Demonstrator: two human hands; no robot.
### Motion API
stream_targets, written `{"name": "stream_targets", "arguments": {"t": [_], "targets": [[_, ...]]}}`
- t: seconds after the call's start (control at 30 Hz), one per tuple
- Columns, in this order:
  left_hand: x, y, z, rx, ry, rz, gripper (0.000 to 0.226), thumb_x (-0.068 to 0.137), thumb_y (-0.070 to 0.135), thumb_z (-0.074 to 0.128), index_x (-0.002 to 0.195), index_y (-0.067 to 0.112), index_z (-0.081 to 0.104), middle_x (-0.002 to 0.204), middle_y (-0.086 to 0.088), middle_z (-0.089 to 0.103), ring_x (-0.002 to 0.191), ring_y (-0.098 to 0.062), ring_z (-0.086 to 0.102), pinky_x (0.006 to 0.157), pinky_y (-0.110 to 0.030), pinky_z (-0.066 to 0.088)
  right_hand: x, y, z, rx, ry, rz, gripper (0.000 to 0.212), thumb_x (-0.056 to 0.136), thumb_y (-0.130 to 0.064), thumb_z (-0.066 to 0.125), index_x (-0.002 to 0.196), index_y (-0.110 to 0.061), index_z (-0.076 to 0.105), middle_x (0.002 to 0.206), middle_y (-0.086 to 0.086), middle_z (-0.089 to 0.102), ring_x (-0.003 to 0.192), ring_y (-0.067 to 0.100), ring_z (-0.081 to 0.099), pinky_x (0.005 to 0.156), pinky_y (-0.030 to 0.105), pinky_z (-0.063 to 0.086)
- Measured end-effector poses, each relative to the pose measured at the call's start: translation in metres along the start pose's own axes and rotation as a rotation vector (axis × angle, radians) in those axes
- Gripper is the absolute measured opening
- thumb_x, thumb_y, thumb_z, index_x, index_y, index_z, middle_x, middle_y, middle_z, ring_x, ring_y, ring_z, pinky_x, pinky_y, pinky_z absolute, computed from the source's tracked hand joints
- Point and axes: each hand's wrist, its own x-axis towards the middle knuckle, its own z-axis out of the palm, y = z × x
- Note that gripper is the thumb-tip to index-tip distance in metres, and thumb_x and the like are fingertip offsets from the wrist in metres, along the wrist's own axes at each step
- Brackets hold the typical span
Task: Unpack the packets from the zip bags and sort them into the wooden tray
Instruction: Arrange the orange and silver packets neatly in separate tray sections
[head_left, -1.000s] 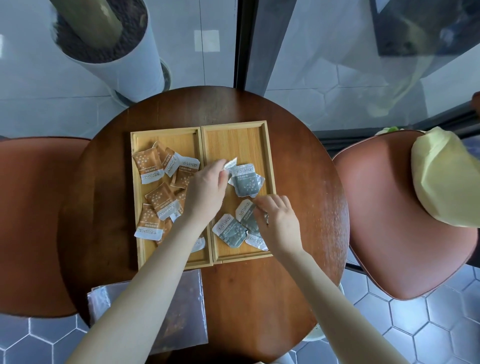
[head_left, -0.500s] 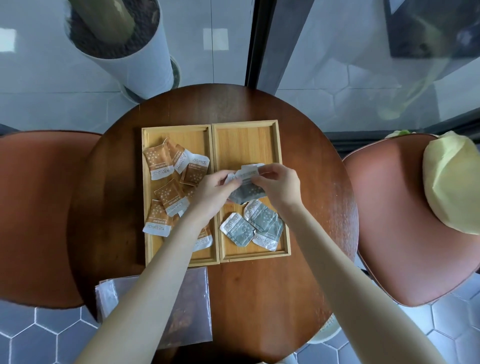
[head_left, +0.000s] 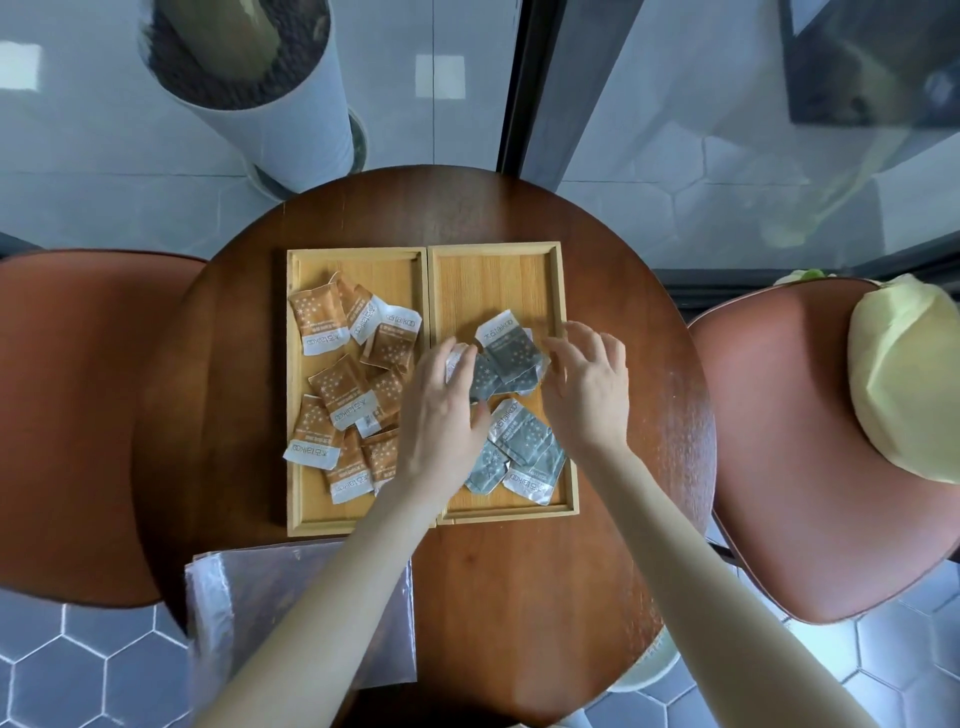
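Tidying looks like the step in hand: both hands hover over the right half of the wooden tray (head_left: 563, 291), fingers spread, pinching nothing I can see. The left hand (head_left: 441, 415) has its fingertips on the grey packets (head_left: 506, 358) heaped mid-compartment; the right hand (head_left: 589, 384) hangs just beside that heap, on its right edge. A second grey cluster lies nearer the tray's front rim, and the brown packets (head_left: 343, 384) fill the tray's left half. By colour, the sort seems nearly done. Next, I'd judge, comes spreading or squaring the grey heap. The zip bags (head_left: 249, 597) lie flat on the desk (head_left: 519, 597) in front of the tray; whether any packets remain inside is hard to tell, and the left forearm covers part of them.
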Motion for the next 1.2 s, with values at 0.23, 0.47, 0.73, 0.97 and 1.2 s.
{"name": "stream_targets", "arguments": {"t": [0.23, 0.47, 0.73, 0.97, 1.2], "targets": [[-0.004, -0.007, 0.017, 0.277, -0.163, 0.225, 0.062, 0.089, 0.029, 0.051, 0.144, 0.019, 0.025, 0.157, -0.008, 0.015, 0.144, -0.028, 0.011, 0.114, -0.047, 0.007, -0.011, 0.008, 0.010, -0.081, -0.008, 0.001, 0.028, 0.078, -0.014, 0.068, 0.106, -0.008, 0.066, 0.127, 0.015, 0.058, 0.118, 0.039, 0.047, 0.090, 0.050, 0.044], [-0.006, -0.014, 0.024, 0.372, -0.194, 0.213, 0.062, 0.090, 0.047, 0.011, 0.144, 0.020, -0.004, 0.156, -0.004, -0.003, 0.144, -0.023, -0.005, 0.113, -0.040, -0.007, -0.005, 0.001, 0.009, 0.112, 0.014, 0.181, 0.015, 0.084, -0.016, 0.061, 0.089, -0.007, 0.071, 0.126, 0.009, 0.058, 0.124, 0.031, 0.038, 0.097, 0.042, 0.034], [0.002, -0.003, 0.026, 0.371, -0.203, 0.112, 0.062, 0.093, 0.051, 0.008, 0.147, 0.021, -0.003, 0.158, -0.003, -0.010, 0.145, -0.021, -0.012, 0.115, -0.043, -0.009, -0.007, -0.002, -0.025, 0.545, 0.025, 0.349, 0.013, 0.088, -0.013, 0.053, 0.094, -0.006, 0.062, 0.093, 0.003, 0.065, 0.085, 0.011, 0.058, 0.071, 0.014, 0.046], [0.012, 0.005, 0.015, 0.315, -0.147, 0.092, 0.063, 0.092, 0.052, 0.006, 0.147, 0.023, -0.002, 0.154, -0.005, -0.016, 0.144, -0.023, -0.013, 0.112, -0.045, -0.011, 0.002, -0.009, -0.033, 0.574, 0.024, 0.264, 0.011, 0.087, -0.013, 0.057, 0.092, -0.005, 0.064, 0.087, 0.004, 0.069, 0.073, 0.009, 0.062, 0.067, 0.013, 0.051], [0.012, 0.004, 0.015, 0.316, -0.220, 0.140, 0.053, 0.098, 0.036, 0.022, 0.147, 0.021, 0.010, 0.159, -0.004, 0.001, 0.147, -0.021, -0.002, 0.117, -0.049, -0.003, -0.015, -0.007, -0.025, 0.130, 0.293, -0.156, 0.013, 0.082, -0.012, 0.051, 0.079, -0.005, 0.061, 0.080, 0.008, 0.068, 0.072, 0.023, 0.060, 0.061, 0.027, 0.045]]}}
